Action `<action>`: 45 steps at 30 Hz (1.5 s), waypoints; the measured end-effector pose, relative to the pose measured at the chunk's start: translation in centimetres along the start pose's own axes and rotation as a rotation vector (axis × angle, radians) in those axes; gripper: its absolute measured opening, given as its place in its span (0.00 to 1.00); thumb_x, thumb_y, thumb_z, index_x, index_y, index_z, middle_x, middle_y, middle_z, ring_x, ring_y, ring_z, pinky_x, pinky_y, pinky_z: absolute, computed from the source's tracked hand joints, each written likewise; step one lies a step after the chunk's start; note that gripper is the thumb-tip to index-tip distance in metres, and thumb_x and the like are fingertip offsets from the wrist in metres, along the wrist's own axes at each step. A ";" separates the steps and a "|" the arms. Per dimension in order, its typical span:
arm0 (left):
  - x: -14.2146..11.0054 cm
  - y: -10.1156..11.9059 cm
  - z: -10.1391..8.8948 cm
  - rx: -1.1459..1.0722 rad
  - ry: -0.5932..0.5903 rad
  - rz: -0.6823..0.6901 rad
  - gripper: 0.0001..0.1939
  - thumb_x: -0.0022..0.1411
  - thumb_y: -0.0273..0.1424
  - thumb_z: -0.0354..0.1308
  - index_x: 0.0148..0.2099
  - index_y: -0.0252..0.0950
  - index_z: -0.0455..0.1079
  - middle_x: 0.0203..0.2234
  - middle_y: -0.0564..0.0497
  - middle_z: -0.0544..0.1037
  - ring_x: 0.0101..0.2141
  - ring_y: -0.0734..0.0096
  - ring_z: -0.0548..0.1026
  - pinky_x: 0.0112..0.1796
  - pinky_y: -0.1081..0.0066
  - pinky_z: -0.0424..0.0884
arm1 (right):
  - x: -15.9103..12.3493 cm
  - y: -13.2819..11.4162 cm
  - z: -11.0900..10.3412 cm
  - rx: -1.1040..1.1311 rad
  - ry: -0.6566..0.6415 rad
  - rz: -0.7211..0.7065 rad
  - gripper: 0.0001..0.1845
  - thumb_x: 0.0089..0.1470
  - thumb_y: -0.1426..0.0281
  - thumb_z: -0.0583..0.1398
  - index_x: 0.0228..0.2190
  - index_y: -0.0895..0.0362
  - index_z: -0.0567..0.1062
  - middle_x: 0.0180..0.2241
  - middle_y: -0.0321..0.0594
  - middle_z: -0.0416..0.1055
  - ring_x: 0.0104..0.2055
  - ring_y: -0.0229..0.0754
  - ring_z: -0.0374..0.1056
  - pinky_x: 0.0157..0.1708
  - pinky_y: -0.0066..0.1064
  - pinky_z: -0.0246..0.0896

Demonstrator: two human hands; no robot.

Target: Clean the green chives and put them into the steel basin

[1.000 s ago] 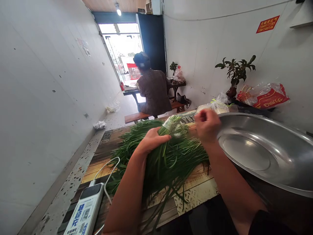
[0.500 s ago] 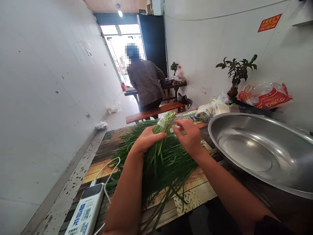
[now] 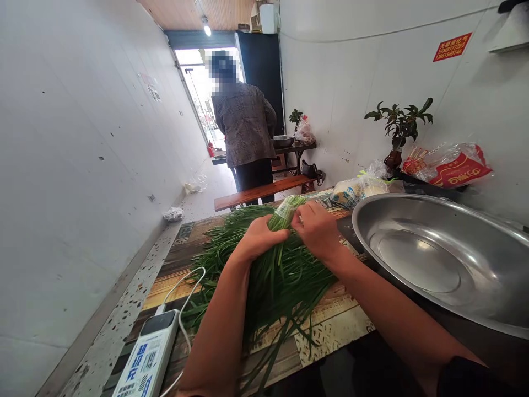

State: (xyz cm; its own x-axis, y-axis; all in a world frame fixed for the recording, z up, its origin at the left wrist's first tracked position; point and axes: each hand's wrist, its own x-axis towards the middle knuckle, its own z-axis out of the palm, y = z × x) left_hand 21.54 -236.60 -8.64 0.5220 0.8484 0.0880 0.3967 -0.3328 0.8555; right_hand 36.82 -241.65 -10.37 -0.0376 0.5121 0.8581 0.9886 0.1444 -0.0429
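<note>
A bunch of green chives point(image 3: 281, 275) lies across the patterned table point(image 3: 330, 325), its pale cut ends pointing away from me. My left hand point(image 3: 258, 240) is wrapped round the bunch near those ends. My right hand point(image 3: 316, 229) is curled against the same end of the bunch, fingers pinching at it just beside my left hand. More loose chives point(image 3: 223, 242) spread out on the table to the left of the held bunch.
A large steel basin point(image 3: 438, 253) sits on the right. A power bank point(image 3: 144, 361) with a white cable lies at the near left. Bagged food point(image 3: 355, 190), a potted plant point(image 3: 399, 129) and a red bag point(image 3: 450, 165) line the wall. A person stands beyond a bench point(image 3: 260, 190).
My right hand came back from near the basin to the chive ends and closed on them. The person at the far table rose from the bench and now stands.
</note>
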 end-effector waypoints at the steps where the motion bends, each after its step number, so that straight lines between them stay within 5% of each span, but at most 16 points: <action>1: 0.0 0.2 0.2 0.029 0.013 0.010 0.10 0.46 0.36 0.59 0.28 0.35 0.65 0.19 0.57 0.65 0.22 0.76 0.62 0.24 0.76 0.57 | 0.0 0.1 0.4 -0.006 0.011 0.029 0.08 0.52 0.77 0.53 0.24 0.56 0.67 0.25 0.41 0.67 0.30 0.43 0.62 0.29 0.33 0.54; 5: -0.2 0.8 0.6 0.123 0.044 0.012 0.10 0.45 0.35 0.59 0.25 0.35 0.63 0.18 0.57 0.63 0.21 0.77 0.61 0.23 0.75 0.56 | 0.2 2.1 1.2 0.064 0.056 0.188 0.06 0.48 0.76 0.54 0.23 0.55 0.66 0.25 0.40 0.68 0.29 0.41 0.62 0.29 0.31 0.54; 9: -0.8 0.5 -0.9 0.053 -0.035 -0.038 0.11 0.44 0.36 0.61 0.27 0.34 0.66 0.19 0.56 0.67 0.22 0.75 0.64 0.24 0.75 0.60 | 1.5 6.4 -0.2 0.141 0.239 0.621 0.07 0.47 0.74 0.55 0.20 0.55 0.65 0.20 0.37 0.66 0.24 0.40 0.60 0.28 0.32 0.56; 11: -0.9 0.3 -1.8 -0.014 -0.020 -0.073 0.13 0.45 0.38 0.61 0.30 0.33 0.69 0.22 0.54 0.71 0.24 0.73 0.68 0.26 0.74 0.63 | 2.2 7.4 -0.9 0.220 0.307 0.729 0.05 0.48 0.71 0.57 0.23 0.56 0.69 0.21 0.37 0.67 0.24 0.40 0.62 0.29 0.33 0.58; 18: 0.0 0.2 -2.2 0.037 0.115 -0.103 0.18 0.46 0.41 0.61 0.36 0.32 0.71 0.26 0.52 0.75 0.28 0.67 0.73 0.30 0.71 0.67 | -0.7 1.9 1.8 0.601 0.105 0.592 0.14 0.56 0.64 0.53 0.32 0.58 0.75 0.32 0.44 0.75 0.35 0.42 0.69 0.38 0.34 0.63; 22: 0.8 -0.6 -1.5 -0.083 -0.035 -0.138 0.21 0.46 0.42 0.62 0.39 0.32 0.71 0.28 0.51 0.77 0.28 0.66 0.74 0.31 0.70 0.69 | -2.9 0.6 2.4 0.669 0.053 0.599 0.13 0.56 0.64 0.55 0.37 0.58 0.75 0.35 0.43 0.75 0.32 0.39 0.69 0.35 0.30 0.65; 30: 1.2 -0.8 0.0 -0.090 -0.121 -0.090 0.16 0.46 0.39 0.61 0.34 0.33 0.68 0.24 0.54 0.72 0.26 0.71 0.70 0.29 0.72 0.66 | -2.4 0.9 1.5 0.592 0.037 0.482 0.10 0.54 0.63 0.61 0.31 0.58 0.72 0.30 0.39 0.72 0.30 0.38 0.66 0.33 0.29 0.61; 36: 1.2 -1.0 0.2 -0.047 -0.129 -0.067 0.14 0.47 0.38 0.60 0.32 0.34 0.66 0.22 0.57 0.68 0.24 0.75 0.66 0.27 0.74 0.62 | -2.0 1.3 1.4 0.469 0.037 0.266 0.11 0.61 0.66 0.53 0.30 0.57 0.70 0.29 0.40 0.71 0.32 0.40 0.65 0.35 0.30 0.59; 41: 1.1 -0.9 0.3 -0.008 -0.116 -0.056 0.12 0.47 0.37 0.59 0.31 0.34 0.65 0.22 0.56 0.67 0.24 0.75 0.65 0.27 0.74 0.61 | -1.4 2.1 1.0 0.171 -0.113 0.013 0.14 0.63 0.70 0.48 0.29 0.57 0.69 0.29 0.43 0.71 0.34 0.42 0.64 0.35 0.31 0.56; 45: 1.2 -1.0 0.8 0.039 -0.118 -0.040 0.10 0.47 0.36 0.58 0.29 0.34 0.65 0.22 0.56 0.66 0.24 0.75 0.64 0.26 0.74 0.60 | -0.5 2.3 0.8 -0.030 -0.235 0.034 0.10 0.58 0.75 0.51 0.29 0.58 0.70 0.28 0.44 0.70 0.31 0.43 0.64 0.31 0.31 0.52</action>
State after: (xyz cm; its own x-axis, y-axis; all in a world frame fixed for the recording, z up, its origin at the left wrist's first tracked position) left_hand 22.38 -235.59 -9.75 0.5891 0.8080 -0.0085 0.4472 -0.3172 0.8363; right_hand 39.02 -240.88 -11.34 -0.0338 0.6994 0.7139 0.9936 0.1003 -0.0512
